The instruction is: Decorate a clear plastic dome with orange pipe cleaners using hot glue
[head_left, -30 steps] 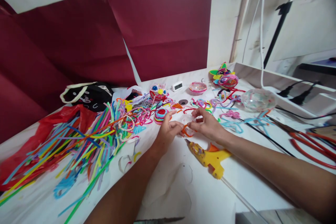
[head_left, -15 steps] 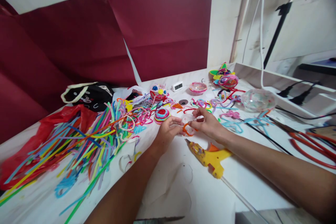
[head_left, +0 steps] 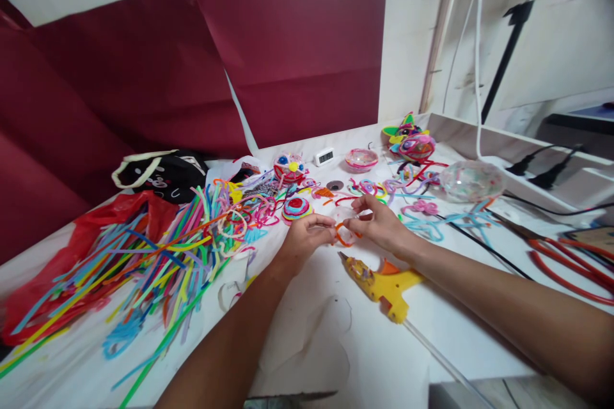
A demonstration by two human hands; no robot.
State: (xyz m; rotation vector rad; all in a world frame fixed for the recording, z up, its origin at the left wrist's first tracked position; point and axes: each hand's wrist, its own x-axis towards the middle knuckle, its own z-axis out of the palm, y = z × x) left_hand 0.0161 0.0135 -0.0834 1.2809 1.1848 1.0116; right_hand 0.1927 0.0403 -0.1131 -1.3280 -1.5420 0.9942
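Note:
Over the middle of the table, my left hand and my right hand face each other with fingers pinched. Between them is a curved orange pipe cleaner, bent along the edge of a small clear plastic piece whose full shape is partly hidden by my fingers. Both hands grip the orange pipe cleaner at its sides. A yellow glue gun lies just below my right hand, its nozzle pointing toward my fingers and a clear glue stick trailing from its rear. Beyond my left hand sits a coil of striped pipe cleaners.
On the left, loose colourful pipe cleaners spill from a red plastic bag. Behind stand a black pouch, a white digital clock and a pink-rimmed clear bowl. Rightward lie a clear plastic bowl, red-handled scissors and black cables.
My left hand has shifted very slightly, its fingers a little closer together on the orange pipe cleaner. My right hand stays nearly in place.

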